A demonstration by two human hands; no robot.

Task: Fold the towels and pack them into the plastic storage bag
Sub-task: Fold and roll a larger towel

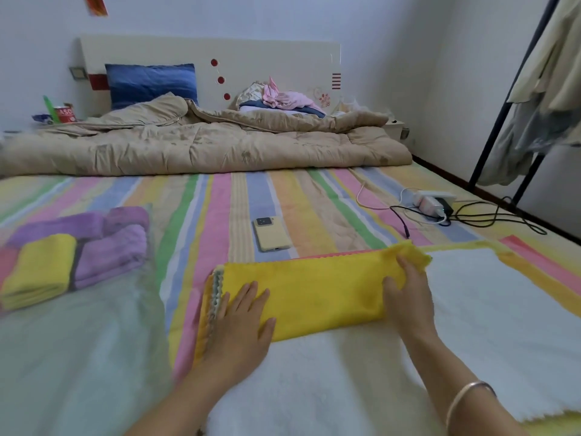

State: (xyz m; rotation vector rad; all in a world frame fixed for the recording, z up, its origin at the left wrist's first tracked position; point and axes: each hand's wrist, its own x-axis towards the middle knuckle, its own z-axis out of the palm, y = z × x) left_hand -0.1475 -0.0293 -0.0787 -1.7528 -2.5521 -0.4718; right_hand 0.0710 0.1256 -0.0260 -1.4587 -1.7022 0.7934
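as left hand (pixel 239 322) presses flat, right hand (pixel 405 287) pinches yellow towel (pixel 314 294) by its right end; seemingly soft, limp.

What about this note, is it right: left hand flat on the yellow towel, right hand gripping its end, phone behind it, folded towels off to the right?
Not quite: the head view shows the folded towels off to the left, not the right. The rest holds: left hand flat on the yellow towel, right hand gripping its end, phone behind it.
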